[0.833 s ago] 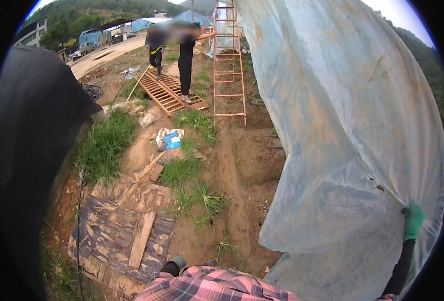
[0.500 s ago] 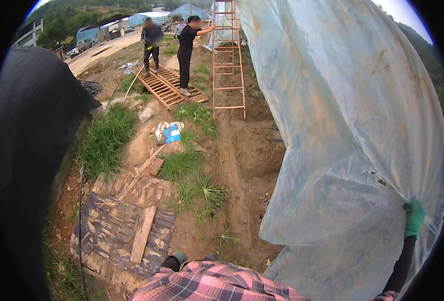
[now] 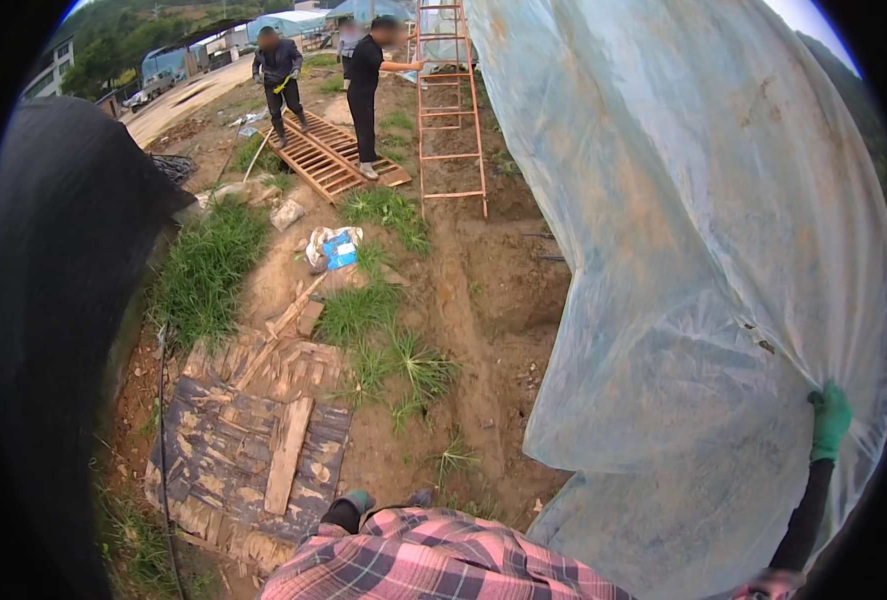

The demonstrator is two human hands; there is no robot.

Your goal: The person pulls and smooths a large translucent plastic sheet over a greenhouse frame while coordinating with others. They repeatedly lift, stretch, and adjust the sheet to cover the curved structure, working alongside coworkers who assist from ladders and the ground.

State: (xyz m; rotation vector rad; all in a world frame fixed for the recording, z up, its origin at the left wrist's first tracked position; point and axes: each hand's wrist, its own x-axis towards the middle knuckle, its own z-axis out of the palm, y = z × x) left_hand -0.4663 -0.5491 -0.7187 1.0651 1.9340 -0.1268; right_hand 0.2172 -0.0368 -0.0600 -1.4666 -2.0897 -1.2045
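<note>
In a green glove, my right hand [image 3: 830, 422] is closed on a gathered fold of the large translucent plastic sheet [image 3: 653, 300] at the right. Creases run up and left from its grip, and the sheet is stained brown in patches. A small dark torn-looking spot [image 3: 760, 340] shows in the film a little above and left of the hand. Low in the middle, what looks like my left hand [image 3: 360, 500] in a grey-green glove sticks out past a black cuff. Its fingers are mostly hidden, and I see nothing held there.
An orange metal ladder [image 3: 453, 155] stands ahead, gripped by a person in black [image 3: 365, 90]. Another person [image 3: 281, 75] stands on slatted wooden panels [image 3: 328, 155]; a third is partly hidden. Weathered boards [image 3: 253, 450], grass [image 3: 208, 265] and a black cover [image 3: 63, 250] lie to the left.
My view has tilted slightly, lifting the far people and ladder in the picture. My right hand keeps its grip on the sheet. The person on the panels holds the arms differently.
</note>
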